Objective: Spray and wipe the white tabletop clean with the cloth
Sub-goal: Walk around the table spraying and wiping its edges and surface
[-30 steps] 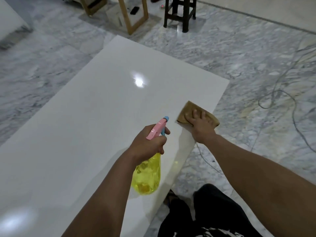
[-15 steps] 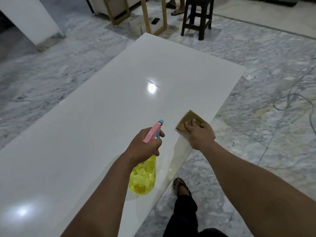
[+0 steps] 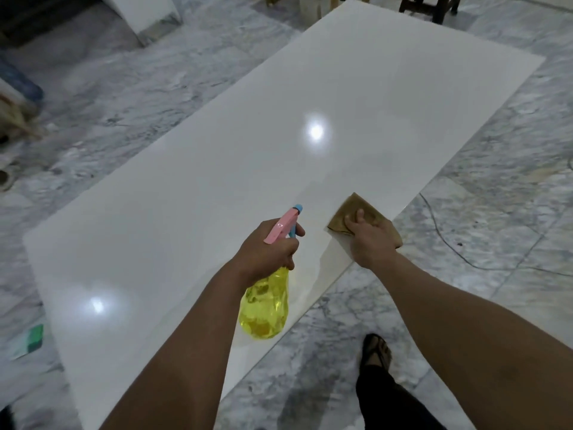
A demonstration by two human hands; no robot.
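A long white tabletop point(image 3: 248, 169) runs from the near left to the far right, glossy with two light reflections. My left hand point(image 3: 266, 249) grips a spray bottle point(image 3: 265, 305) with a yellow body and pink trigger head, held above the table's near edge with the nozzle pointing away from me. My right hand point(image 3: 369, 240) presses a folded brown cloth point(image 3: 366, 212) flat on the table close to its right edge, fingers lying on top of it.
Grey marble floor surrounds the table. A dark cable point(image 3: 446, 240) trails on the floor at the right. My foot in a sandal point(image 3: 376, 352) stands near the table edge. A dark stool point(image 3: 434, 7) stands at the far end, and a green item point(image 3: 34, 338) lies at the left.
The view has shifted along the table, showing more of its left end. My right hand with the cloth has stayed near the right edge, and the bottle remains in my left hand.
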